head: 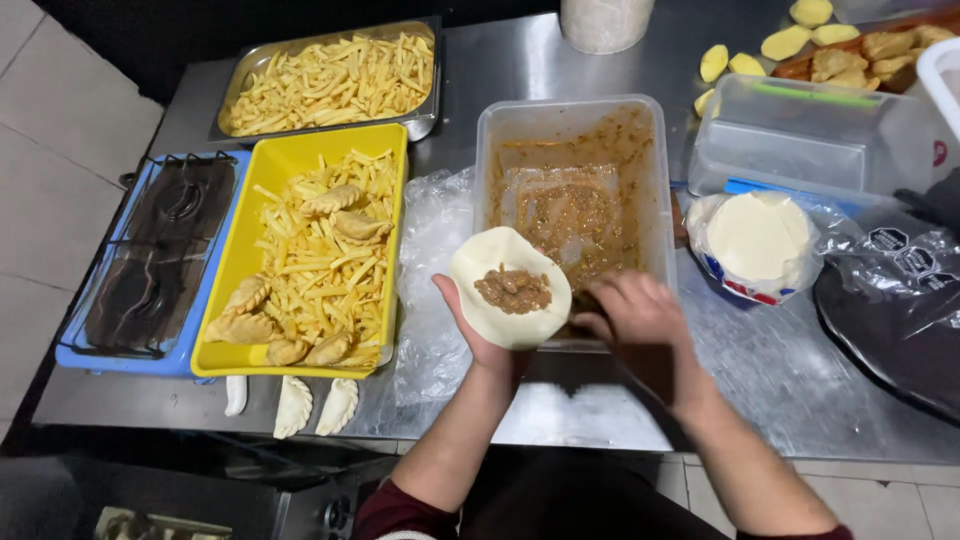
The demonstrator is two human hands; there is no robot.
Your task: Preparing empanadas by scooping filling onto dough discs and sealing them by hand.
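My left hand [478, 330] is palm up under a round white dough disc [500, 262] with a mound of brown meat filling [513, 290] at its centre. My right hand [635, 312] reaches into the near end of a clear plastic tub [490, 130] smeared with the same brown filling; its fingers are curled, and whatever they hold is hidden. A stack of raw dough discs [757, 235] lies in opened plastic wrapping to the right.
A yellow tray [225, 290] holds fries and folded pastries. Behind it is a steel pan [245, 70] of fries. A blue crate [70, 350] sits at left. Three raw folded pastries [294, 405] lie at the table's front edge. An empty clear container [800, 140] and peeled potatoes [785, 42] are at right.
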